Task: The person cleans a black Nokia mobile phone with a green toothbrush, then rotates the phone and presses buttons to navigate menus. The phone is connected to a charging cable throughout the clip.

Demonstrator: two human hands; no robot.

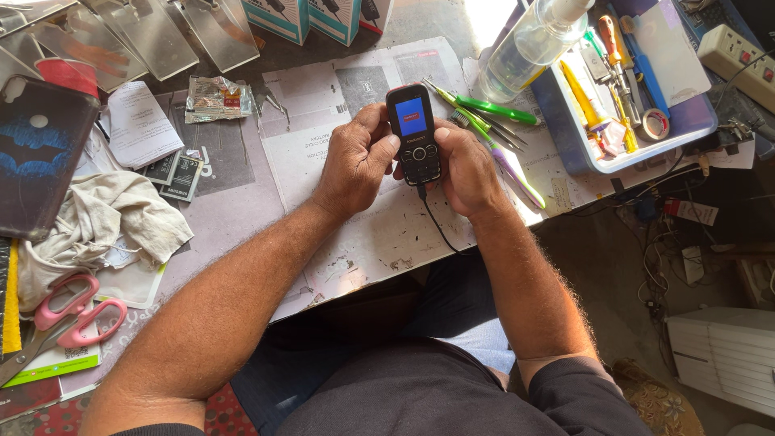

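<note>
Far to the left of the grip, a pair of pink-handled scissors (60,323) lies at the near edge of the worktable (242,218), with a crumpled pale cloth (97,222) just beyond it and a dark phone cover (36,153) beyond that again. Between the cloth and the grip lie two flat dark battery packs (179,173), side by side, and a crinkled clear wrapper (214,98) sits further up the table. The left hand (355,161) is closed around the left edge of a small black keypad phone (414,133), its thumb laid against the side of the handset near the screen. The phone is held upright above a sheet of printed paper (363,226), clear of the table surface, with its blue screen lit and its keypad facing the camera. A thin black cable (436,226) is plugged into the bottom end of the phone and trails down between the two wrists towards the table edge. The right hand (468,169) clasps the phone from the opposite side, fingers wrapped behind it and thumb resting at the keypad; both hands are therefore clenched on the one handset. Immediately right of the grip lie a green-handled tool (496,111) and a toothbrush (504,157), partly tucked behind the right hand. Beyond them stands a clear spray bottle (529,44), tilted, touching the rim of a blue tray (565,133) holding screwdrivers and a roll of tape (655,123). A white power strip (739,52) lies furthest right.
</note>
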